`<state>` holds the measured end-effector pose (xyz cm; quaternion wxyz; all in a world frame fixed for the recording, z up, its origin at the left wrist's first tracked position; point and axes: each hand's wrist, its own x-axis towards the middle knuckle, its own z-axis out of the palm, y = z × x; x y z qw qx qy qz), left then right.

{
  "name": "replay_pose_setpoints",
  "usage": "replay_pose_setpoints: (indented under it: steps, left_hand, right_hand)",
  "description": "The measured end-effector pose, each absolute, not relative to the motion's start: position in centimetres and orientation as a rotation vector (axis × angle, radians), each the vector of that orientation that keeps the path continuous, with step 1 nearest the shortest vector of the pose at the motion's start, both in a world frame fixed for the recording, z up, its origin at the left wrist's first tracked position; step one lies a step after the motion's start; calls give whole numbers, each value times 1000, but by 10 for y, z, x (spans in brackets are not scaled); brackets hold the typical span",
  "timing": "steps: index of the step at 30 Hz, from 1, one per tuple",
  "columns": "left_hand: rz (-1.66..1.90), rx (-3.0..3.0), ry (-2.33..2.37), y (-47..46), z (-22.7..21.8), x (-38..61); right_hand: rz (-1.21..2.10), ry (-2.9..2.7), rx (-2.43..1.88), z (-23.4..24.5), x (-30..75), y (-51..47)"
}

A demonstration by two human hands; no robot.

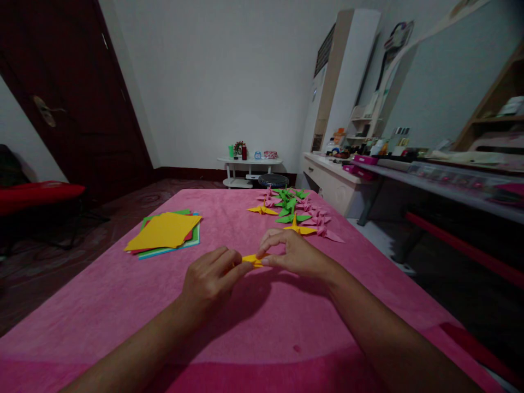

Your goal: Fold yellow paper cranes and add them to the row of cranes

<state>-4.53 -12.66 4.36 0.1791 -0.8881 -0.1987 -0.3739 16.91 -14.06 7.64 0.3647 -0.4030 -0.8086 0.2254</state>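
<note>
A small folded yellow paper (252,260) is held between my two hands, just above the pink cloth. My left hand (210,274) pinches its left end, thumb against the curled fingers. At its right end, my right hand (289,252) grips the paper between thumb and fingertips. My fingers hide much of the folds, so its exact shape cannot be made out. Just beyond my right hand stands a yellow paper crane (298,227), with another yellow crane (263,209) farther back. Green cranes (287,204) and pink cranes (319,218) cluster around them.
A pink cloth (135,305) covers the table. To the left lies a fanned stack of coloured paper sheets (166,230), yellow on top. Beyond the table are a low white stand (249,161) and a round black stool (273,180); a cluttered desk (434,177) is at right.
</note>
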Motion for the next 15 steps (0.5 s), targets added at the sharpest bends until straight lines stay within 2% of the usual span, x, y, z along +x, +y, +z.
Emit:
replay_pose_setpoints:
  steps: [15]
  left_hand:
    - [-1144,-2547,-586,-126,36,-45]
  right_hand:
    - [243,-2027,-1167,60,158,-138]
